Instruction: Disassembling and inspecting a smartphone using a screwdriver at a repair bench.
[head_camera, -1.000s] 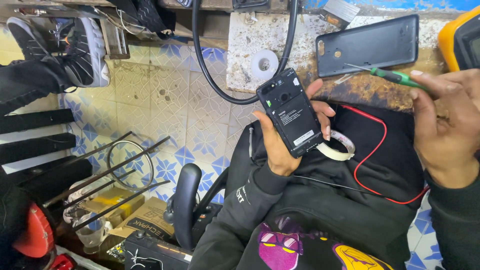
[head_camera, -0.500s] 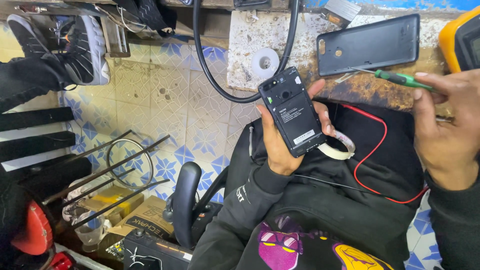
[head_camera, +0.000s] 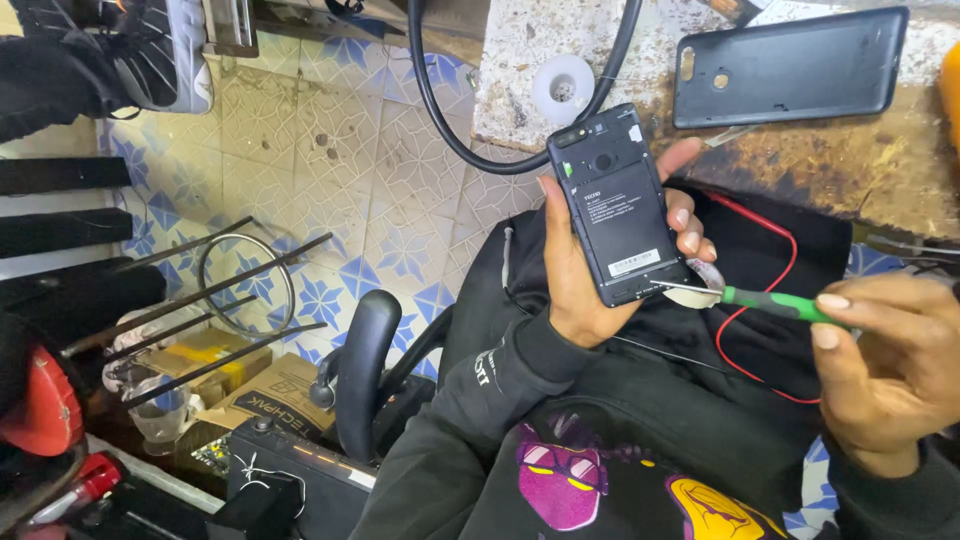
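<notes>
While the left hand (head_camera: 580, 270) grips the opened phone (head_camera: 618, 205) upright over the lap, fingers wrapped round both edges, the right hand (head_camera: 885, 370) pinches a green-handled screwdriver (head_camera: 770, 302) with its tip touching the phone's lower right corner. The back cover (head_camera: 790, 68) is already off and lies on the worn bench (head_camera: 860, 170), well apart, near a roll of white tape (head_camera: 562, 88). So it looks like the opening part is done, and the inner plate seems still in place, screws left to deal with I'd guess.
</notes>
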